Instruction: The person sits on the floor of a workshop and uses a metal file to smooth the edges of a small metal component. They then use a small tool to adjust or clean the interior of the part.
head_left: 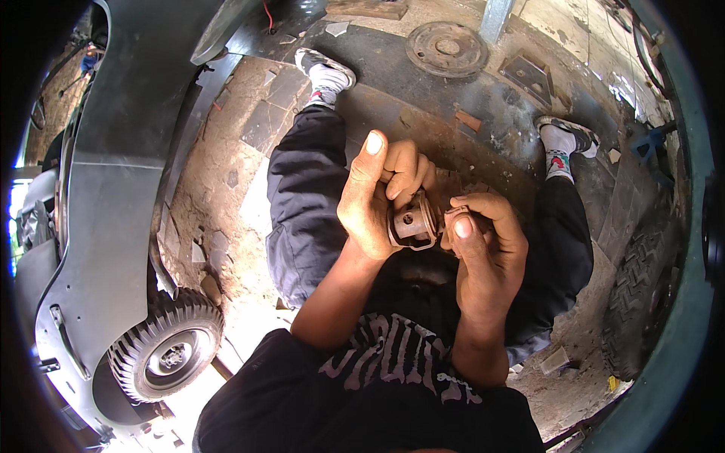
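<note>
My left hand (374,204) grips a worn, cylindrical metal part (410,225) with a round hole in its side and a curved rim around it, held out between my knees. Its thumb points up and its fingers curl behind the part. Just to the right, my right hand (483,249) pinches a small brownish piece (455,213) between thumb and fingers, beside the metal part; whether the two touch I cannot tell, as my thumb partly hides the piece.
A grey vehicle body (106,151) with a treaded wheel (166,355) stands at my left. Ahead lie a round metal plate (445,47), a square metal piece (529,75) and scraps on the dusty floor (226,151). An upright post (495,19) stands beyond. A loose tyre (634,294) is at my right.
</note>
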{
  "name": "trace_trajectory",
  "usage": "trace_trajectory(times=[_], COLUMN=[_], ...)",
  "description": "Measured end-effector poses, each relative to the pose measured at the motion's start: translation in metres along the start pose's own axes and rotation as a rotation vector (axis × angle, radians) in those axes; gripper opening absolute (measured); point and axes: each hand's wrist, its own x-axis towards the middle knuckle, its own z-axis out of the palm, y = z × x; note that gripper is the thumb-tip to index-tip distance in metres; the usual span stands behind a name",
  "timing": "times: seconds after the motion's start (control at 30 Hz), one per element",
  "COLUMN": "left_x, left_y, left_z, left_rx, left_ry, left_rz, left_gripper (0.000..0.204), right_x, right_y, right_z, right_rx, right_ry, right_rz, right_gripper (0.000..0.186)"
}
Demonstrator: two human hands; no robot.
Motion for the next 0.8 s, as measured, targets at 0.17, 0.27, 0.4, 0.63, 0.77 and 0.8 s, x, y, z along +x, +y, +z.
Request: trace_trajectory(times=[0.17,0.27,0.4,0.63,0.77,0.8], left_x=[0.001,0.0,0.0,0.0,0.0,0.0], left_y=[0.001,0.0,-0.001,-0.001,-0.002,-0.002], left_z=[0.004,0.005,0.006,0.008,0.007,0.008], left_rx=[-0.045,-0.028,-0.014,0.014,-0.006,-0.014], left_ry=[0.005,0.014,0.004,0.033,0.058,0.071], left_rz=[-0.027,-0.011,0.012,0.022,0.031,0.034], left_gripper=[0.059,0.059,0.058,0.058,0.057,0.056], right_x=[0.002,0.001,0.0,0.0,0.003,0.004], right_y=[-0.01,-0.009,-0.005,0.011,0.024,0.028], right_z=[0.002,0.002,0.001,0.009,0.007,0.005], right_rx=[-0.153,-0.09,-0.023,-0.088,-0.235,-0.249], right_ry=[-0.011,-0.022,-0.014,0.023,0.061,0.061], right_rz=[-0.075,-0.082,-0.054,-0.273,-0.451,-0.48], right_gripper=[0.02,0.02,0.02,0.018,0.021,0.021])
